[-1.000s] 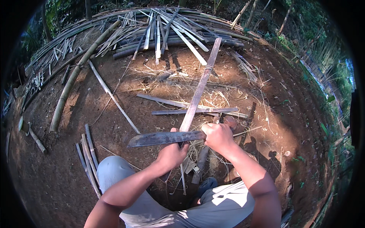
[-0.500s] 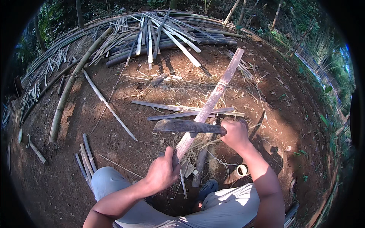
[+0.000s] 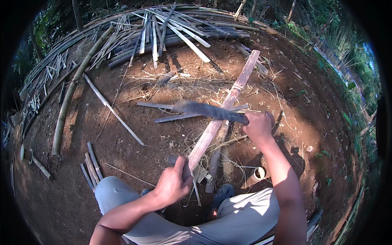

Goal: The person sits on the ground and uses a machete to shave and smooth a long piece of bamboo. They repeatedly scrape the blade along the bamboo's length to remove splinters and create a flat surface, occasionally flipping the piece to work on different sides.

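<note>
A long pale bamboo strip (image 3: 241,78) slants from my left hand up and away to the right. My left hand (image 3: 173,184) is closed round its near end, thumb up, with a small dark grey piece (image 3: 173,160) between hand and strip that I cannot make out. In my right hand (image 3: 259,125) is the handle of a machete (image 3: 204,110), gripped firmly. Its broad dark blade points left and crosses over the strip about midway; the tip is smeared by motion. Whether the edge touches the strip cannot be told.
Below the strip lie two thin slats (image 3: 175,118), curly shavings and a short log (image 3: 214,169). A hollow bamboo piece (image 3: 259,173) stands by my right knee. Several cut sticks (image 3: 93,163) lie by my left knee. A big pile of split bamboo (image 3: 179,30) fills the far side.
My right hand has moved the machete farther away along the strip and slightly right. My left hand keeps its grip on the near end. The view has shifted slightly.
</note>
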Available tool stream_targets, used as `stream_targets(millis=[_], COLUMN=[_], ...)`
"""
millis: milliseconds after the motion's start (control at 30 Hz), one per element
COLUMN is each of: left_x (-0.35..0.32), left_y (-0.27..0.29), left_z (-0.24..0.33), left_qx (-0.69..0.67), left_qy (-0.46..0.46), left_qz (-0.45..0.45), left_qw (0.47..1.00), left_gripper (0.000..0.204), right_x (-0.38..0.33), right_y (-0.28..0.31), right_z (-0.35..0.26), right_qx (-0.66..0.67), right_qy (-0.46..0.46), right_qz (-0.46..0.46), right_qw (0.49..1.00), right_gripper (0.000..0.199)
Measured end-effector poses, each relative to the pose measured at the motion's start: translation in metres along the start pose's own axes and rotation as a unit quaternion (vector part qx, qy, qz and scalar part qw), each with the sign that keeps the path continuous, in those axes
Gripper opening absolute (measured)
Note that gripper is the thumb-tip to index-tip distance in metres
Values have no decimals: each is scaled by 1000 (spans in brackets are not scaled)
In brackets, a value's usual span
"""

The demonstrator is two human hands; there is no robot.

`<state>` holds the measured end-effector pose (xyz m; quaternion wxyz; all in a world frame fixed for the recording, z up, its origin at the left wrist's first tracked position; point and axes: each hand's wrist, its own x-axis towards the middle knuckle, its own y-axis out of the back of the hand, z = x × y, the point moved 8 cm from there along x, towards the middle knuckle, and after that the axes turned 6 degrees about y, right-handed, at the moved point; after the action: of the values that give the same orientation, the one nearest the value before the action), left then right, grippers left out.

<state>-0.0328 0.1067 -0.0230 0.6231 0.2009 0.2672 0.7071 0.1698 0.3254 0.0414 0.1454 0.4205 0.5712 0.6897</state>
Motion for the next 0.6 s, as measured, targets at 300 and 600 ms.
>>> stream_targets(millis=[300,600], left_x=[-4,-28], left_y=[5,-6], left_z=[-5,12], left_qx=[-25,-67], left_qy=[7,-6], left_qz=[-18,-85], left_qw=[1000,994], left_gripper=[35,33], right_x=[-5,-37], right_y=[9,-8], right_z=[-8,127], right_qx=[13,57], right_qy=[24,-270], right_qz=[41,120], right_qw=[999,954], right_gripper=[5,15])
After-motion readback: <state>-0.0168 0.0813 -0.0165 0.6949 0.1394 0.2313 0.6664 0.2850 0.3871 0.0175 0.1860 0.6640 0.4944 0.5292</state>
